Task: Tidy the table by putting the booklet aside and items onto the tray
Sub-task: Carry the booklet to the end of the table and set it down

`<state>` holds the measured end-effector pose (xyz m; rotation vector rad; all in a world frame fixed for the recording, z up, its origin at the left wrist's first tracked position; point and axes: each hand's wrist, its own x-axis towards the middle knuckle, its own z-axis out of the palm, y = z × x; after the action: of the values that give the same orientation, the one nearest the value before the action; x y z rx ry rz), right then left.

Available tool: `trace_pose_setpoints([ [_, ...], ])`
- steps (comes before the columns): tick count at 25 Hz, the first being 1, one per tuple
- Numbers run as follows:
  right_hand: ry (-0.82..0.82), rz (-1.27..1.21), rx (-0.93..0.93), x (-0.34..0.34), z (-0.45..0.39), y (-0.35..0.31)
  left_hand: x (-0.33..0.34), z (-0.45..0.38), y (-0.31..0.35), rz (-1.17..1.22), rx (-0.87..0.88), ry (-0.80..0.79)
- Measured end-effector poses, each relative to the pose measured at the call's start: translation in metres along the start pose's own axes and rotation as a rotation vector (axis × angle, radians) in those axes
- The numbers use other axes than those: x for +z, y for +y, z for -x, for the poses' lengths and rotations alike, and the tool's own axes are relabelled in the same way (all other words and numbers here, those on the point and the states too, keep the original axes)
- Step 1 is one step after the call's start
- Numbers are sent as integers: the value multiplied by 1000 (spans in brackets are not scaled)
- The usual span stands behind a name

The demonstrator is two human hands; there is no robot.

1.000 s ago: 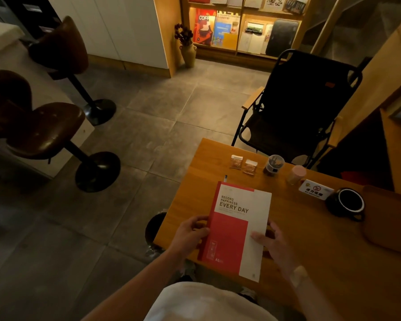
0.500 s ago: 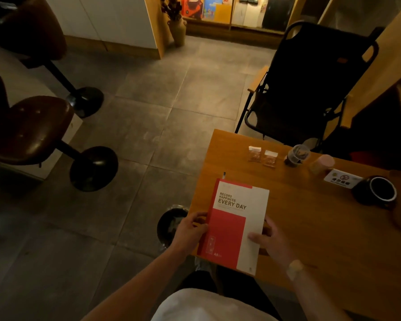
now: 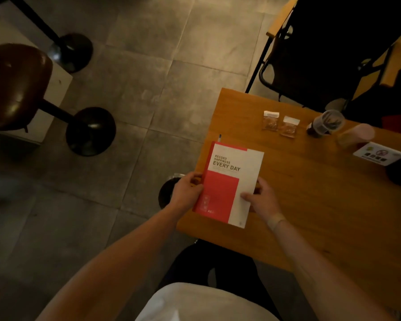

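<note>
Both hands grip the booklet [image 3: 229, 181], left hand [image 3: 187, 191] on its spine edge, right hand [image 3: 263, 200] opposite; judged the putting-aside step, next calling for setting it down clear of the packets [image 3: 280, 123] beyond.

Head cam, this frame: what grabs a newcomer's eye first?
The red and white booklet, the brightest thing in a dim room, held over the near left corner of the wooden table by the left hand on its red edge and the right hand on its white edge. Next, two small packets and a clear cup along the far edge.
</note>
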<state>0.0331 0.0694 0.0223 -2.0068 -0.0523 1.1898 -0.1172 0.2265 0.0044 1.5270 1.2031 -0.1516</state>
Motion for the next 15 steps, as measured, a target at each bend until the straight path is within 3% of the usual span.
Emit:
trace_pose_setpoints([
  [9,96,134,-133,13,-45,10,13,-43,-6,-146,78,97],
  [15,217,438,-199,25,-48,16,19,-47,-16,-269,198,185],
])
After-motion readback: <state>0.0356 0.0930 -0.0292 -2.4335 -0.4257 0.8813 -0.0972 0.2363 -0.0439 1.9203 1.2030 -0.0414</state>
